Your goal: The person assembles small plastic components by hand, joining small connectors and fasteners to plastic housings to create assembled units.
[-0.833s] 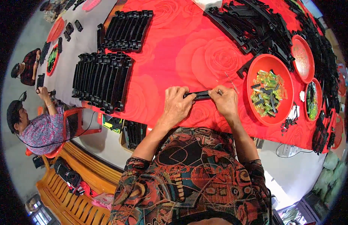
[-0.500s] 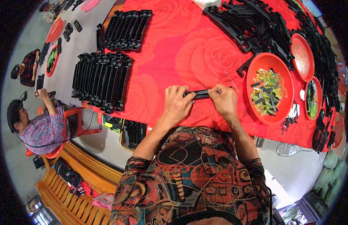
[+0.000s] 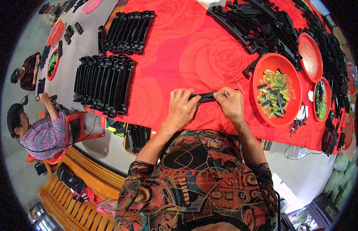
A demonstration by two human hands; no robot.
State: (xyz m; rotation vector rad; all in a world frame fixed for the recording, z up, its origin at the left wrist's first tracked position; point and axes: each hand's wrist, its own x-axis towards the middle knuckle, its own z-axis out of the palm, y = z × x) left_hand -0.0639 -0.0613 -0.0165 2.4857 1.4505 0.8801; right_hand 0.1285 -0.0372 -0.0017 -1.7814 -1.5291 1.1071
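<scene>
Between my two hands lies a long black plastic part (image 3: 206,97), low over the red tablecloth in front of me. My left hand (image 3: 183,106) grips its left end, thumb and fingers closed round it. At its other end, my right hand (image 3: 230,102) pinches with thumb and forefinger; whether a smaller piece sits in that pinch is hidden. Right of my right hand is a red bowl (image 3: 260,111) with yellow-green clear pieces and small black pieces in it.
Rows of black plastic parts (image 3: 105,82) stand at left, with another row (image 3: 129,32) behind. A loose heap of black parts (image 3: 260,27) covers the far right, beside a red tray (image 3: 310,57) and a smaller red bowl (image 3: 322,100). Other people (image 3: 42,131) sit at the left.
Almost nothing differs. My hands stay on the black part, with slight finger movement in the right; the whole view has shifted a little.
</scene>
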